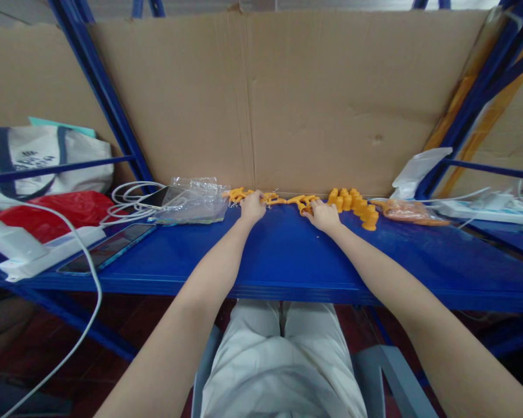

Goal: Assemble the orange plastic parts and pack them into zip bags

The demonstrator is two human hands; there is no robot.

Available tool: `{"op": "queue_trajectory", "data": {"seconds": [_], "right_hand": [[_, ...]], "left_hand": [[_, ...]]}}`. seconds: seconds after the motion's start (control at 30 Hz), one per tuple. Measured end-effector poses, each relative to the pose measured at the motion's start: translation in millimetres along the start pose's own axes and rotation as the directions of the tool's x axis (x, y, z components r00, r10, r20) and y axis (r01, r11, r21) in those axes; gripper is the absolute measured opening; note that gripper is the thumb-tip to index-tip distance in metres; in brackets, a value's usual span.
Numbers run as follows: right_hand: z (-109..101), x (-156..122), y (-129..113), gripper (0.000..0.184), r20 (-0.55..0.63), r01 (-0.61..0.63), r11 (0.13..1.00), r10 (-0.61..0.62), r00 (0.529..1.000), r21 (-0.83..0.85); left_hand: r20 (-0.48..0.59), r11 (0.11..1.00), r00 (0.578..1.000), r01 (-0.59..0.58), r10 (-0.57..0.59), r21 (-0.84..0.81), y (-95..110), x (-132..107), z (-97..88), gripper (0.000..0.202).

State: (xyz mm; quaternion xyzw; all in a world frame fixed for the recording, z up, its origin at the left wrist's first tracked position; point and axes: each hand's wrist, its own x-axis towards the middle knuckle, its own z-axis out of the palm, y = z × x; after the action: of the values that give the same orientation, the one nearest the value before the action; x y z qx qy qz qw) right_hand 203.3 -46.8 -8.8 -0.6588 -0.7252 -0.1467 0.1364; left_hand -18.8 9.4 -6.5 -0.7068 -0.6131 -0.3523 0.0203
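Observation:
Both my arms reach far across a blue shelf [287, 255] to its back edge. My left hand [252, 208] lies with fingers curled over a row of flat orange plastic pieces [275, 199] along the cardboard wall. My right hand [323, 216] rests on the right end of that row, its fingers closed on an orange piece [305, 204]. Just right of it stands a cluster of several upright orange pegs [355, 204].
An empty clear plastic bag [196, 200] lies left of my left hand, with a phone [159, 197], white cables and a dark tablet [108, 248] farther left. A bag of orange parts [407, 211] and a white power strip [488, 210] sit to the right.

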Motion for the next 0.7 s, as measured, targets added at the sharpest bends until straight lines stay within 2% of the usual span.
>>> {"op": "queue_trajectory", "data": {"seconds": [0.13,0.3,0.47,0.7], "right_hand": [[2.1,0.4,0.6,0.037,-0.011,0.004,1.0,-0.004,1.0,-0.005],[2.9,1.0,1.9,0.035,-0.035,0.015,1.0,-0.016,0.999,-0.016],[2.0,0.2,0.1,0.035,-0.034,0.002,1.0,-0.003,0.999,-0.02],[4.4,4.0,5.2,0.04,-0.019,-0.032,0.999,0.033,0.999,0.033]], "left_hand": [[0.065,0.996,0.994,-0.083,0.084,-0.021,-0.2,0.9,6.6,0.022],[0.131,0.991,0.985,-0.102,0.113,-0.086,3.4,-2.6,8.3,0.019],[0.185,0.992,0.975,-0.111,0.12,-0.06,8.0,-6.1,5.5,0.016],[0.195,0.982,0.965,-0.161,0.178,-0.098,5.4,-5.0,9.6,0.007]]}}
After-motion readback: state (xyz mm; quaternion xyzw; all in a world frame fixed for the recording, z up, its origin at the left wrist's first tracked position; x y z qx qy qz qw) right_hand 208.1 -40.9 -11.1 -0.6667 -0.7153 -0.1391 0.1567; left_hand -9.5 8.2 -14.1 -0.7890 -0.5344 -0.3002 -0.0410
